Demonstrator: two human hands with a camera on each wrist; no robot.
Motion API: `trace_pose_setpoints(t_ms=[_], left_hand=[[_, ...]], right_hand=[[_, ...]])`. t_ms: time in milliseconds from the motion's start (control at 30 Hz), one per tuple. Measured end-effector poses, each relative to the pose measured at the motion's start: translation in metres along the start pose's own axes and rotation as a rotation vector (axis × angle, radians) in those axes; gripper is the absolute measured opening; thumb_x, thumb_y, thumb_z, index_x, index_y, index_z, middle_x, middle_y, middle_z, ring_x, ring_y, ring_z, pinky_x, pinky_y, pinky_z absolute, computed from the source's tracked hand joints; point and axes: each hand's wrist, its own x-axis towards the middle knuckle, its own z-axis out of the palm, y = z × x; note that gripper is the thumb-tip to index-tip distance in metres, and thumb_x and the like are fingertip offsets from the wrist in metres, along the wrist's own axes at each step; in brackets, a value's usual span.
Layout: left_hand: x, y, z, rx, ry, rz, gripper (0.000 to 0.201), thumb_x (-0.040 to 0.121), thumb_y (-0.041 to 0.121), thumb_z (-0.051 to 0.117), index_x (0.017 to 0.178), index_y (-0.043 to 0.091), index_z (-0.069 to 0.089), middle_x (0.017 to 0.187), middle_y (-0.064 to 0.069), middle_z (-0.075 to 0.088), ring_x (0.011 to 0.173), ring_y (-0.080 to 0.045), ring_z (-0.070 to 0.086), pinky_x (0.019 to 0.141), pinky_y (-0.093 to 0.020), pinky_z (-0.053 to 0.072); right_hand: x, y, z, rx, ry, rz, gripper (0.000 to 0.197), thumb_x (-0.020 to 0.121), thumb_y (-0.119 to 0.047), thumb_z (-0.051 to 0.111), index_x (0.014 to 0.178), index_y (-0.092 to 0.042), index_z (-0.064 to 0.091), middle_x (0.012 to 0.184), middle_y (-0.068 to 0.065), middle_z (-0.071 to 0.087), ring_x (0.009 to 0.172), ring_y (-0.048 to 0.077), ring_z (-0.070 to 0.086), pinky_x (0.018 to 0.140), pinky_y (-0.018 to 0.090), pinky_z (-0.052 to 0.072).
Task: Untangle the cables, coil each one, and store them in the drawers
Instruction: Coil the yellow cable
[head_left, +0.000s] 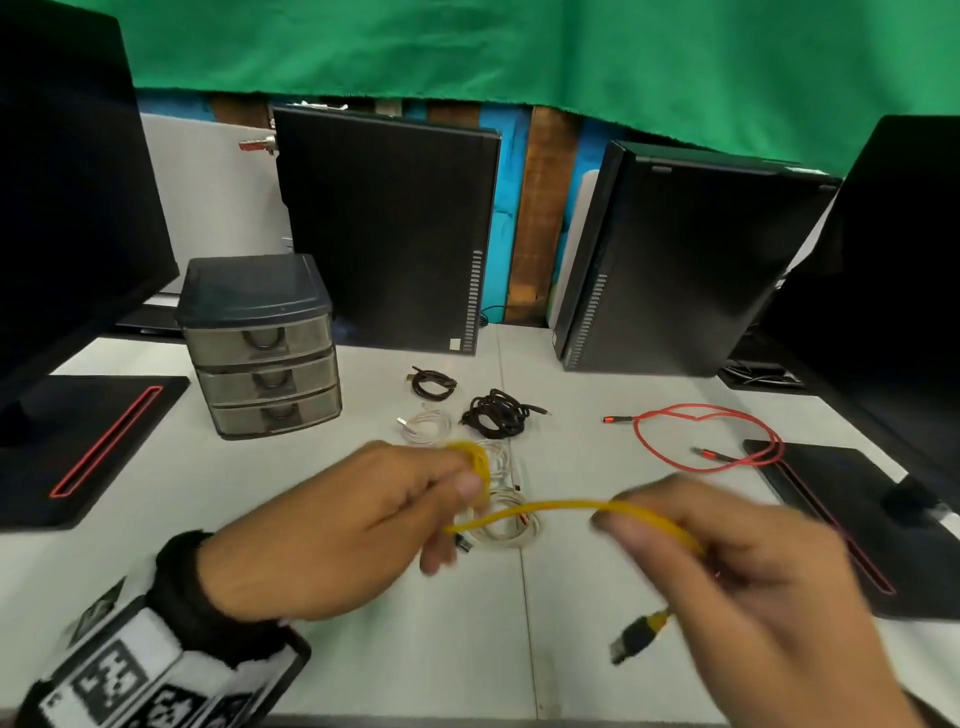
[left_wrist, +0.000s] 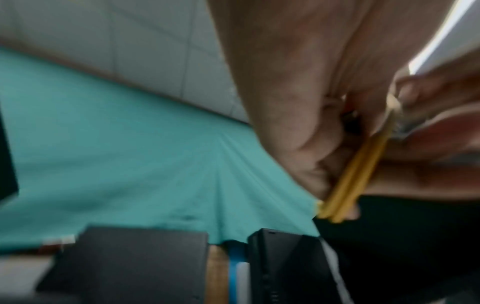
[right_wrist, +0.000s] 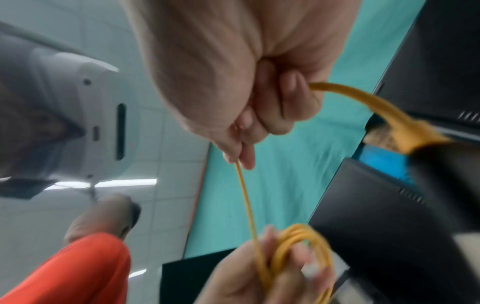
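Observation:
A yellow cable (head_left: 550, 506) stretches between both hands above the white table. My left hand (head_left: 363, 514) grips several wound yellow loops (left_wrist: 348, 185) of it. My right hand (head_left: 727, 561) pinches the free length (right_wrist: 245, 195), and the cable's black plug (head_left: 636, 636) dangles below that hand. Under the hands lies a white cable (head_left: 506, 519). Farther back rest a small white coil (head_left: 426, 426), a black bundle (head_left: 493, 413), a small dark coil (head_left: 431, 384) and a loose red cable (head_left: 711, 436). The grey three-drawer unit (head_left: 260, 343) stands at the left with all drawers closed.
Two black computer towers (head_left: 384, 234) (head_left: 691, 260) stand upright at the back of the table. Monitor bases with red stripes sit at the left (head_left: 88, 447) and at the right (head_left: 852, 525). A green cloth (head_left: 519, 52) hangs behind.

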Motion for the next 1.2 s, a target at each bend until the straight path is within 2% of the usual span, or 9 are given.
trace_pose_setpoints(t_ms=[133,267,400,467,633,767,867,1033,1200], left_hand=[[-0.005,0.016,0.003,-0.755,-0.276,0.151,0.038,0.103,0.033,0.049,0.108,-0.001,0.065,0.056,0.003,0.052,0.057,-0.011,0.062,0.090,-0.020,0.047],[0.004,0.016,0.007,-1.089,-0.085,0.331,0.039,0.101,0.025,0.052,0.125,-0.005,0.059,0.065,0.004,0.059,0.067,-0.015,0.065,0.105,-0.035,0.044],[0.015,0.008,0.018,-0.921,0.285,0.220,0.038,0.098,0.028,0.052,0.126,0.005,0.064,0.072,-0.004,0.063,0.088,-0.023,0.071,0.097,-0.027,0.050],[0.016,0.004,0.026,-0.610,0.339,0.145,0.039,0.097,0.032,0.044,0.125,0.012,0.063,0.075,-0.004,0.066,0.094,-0.023,0.071,0.089,-0.020,0.049],[0.010,-0.002,0.041,-0.034,0.237,0.153,0.046,0.102,0.045,0.033,0.100,0.011,0.064,0.076,0.012,0.062,0.080,-0.009,0.064,0.074,-0.022,0.045],[0.006,0.009,0.041,-0.196,-0.036,0.077,0.051,0.098,0.058,0.031,0.081,0.023,0.063,0.059,0.008,0.055,0.060,-0.008,0.055,0.074,-0.035,0.050],[0.006,0.011,0.041,-0.558,-0.140,0.008,0.060,0.093,0.063,0.045,0.085,0.007,0.066,0.051,0.007,0.043,0.048,-0.012,0.046,0.069,-0.028,0.049],[0.015,0.005,0.048,-0.898,-0.231,-0.054,0.041,0.093,0.050,0.053,0.074,0.015,0.066,0.046,0.009,0.033,0.034,-0.006,0.035,0.065,-0.024,0.050],[0.020,0.003,0.059,-0.955,-0.154,-0.182,0.050,0.088,0.059,0.054,0.060,0.018,0.059,0.049,0.005,0.035,0.036,-0.007,0.034,0.057,-0.026,0.050]], right_hand=[[0.018,0.028,-0.003,0.153,0.206,0.084,0.007,0.086,-0.035,0.072,0.086,-0.030,0.077,0.060,0.005,0.060,0.050,0.012,0.046,0.046,0.019,0.034],[0.005,0.048,0.038,0.172,-0.011,0.254,0.017,0.095,-0.024,0.064,0.096,-0.031,0.079,0.059,-0.011,0.059,0.053,0.000,0.047,0.054,0.009,0.036],[-0.015,0.030,0.069,-0.102,-0.464,0.282,0.041,0.100,-0.043,0.045,0.136,-0.061,0.041,0.086,-0.004,0.068,0.073,0.009,0.060,0.073,0.022,0.048],[-0.019,0.017,0.066,-0.340,-0.564,0.151,0.045,0.103,-0.044,0.036,0.145,-0.054,0.025,0.110,-0.003,0.065,0.097,0.021,0.060,0.085,0.027,0.047],[-0.010,0.009,0.036,-0.485,-0.270,-0.175,0.022,0.093,-0.035,0.050,0.106,-0.033,0.066,0.081,-0.014,0.063,0.069,0.010,0.060,0.055,0.022,0.051],[-0.004,0.014,0.015,-0.444,-0.091,-0.298,0.017,0.094,-0.030,0.059,0.101,-0.031,0.074,0.091,-0.008,0.057,0.083,0.014,0.052,0.070,0.032,0.045],[0.003,0.018,0.012,-0.545,0.006,-0.259,0.019,0.092,-0.032,0.060,0.100,-0.029,0.077,0.101,-0.002,0.055,0.093,0.019,0.051,0.075,0.033,0.042],[0.001,0.031,0.017,-0.388,-0.040,-0.207,0.024,0.094,-0.031,0.058,0.110,-0.027,0.075,0.082,-0.007,0.057,0.069,0.015,0.057,0.054,0.033,0.049],[0.002,0.039,0.016,-0.615,-0.144,-0.103,0.021,0.091,-0.036,0.053,0.097,-0.036,0.073,0.082,-0.015,0.061,0.069,0.011,0.061,0.048,0.032,0.051]])
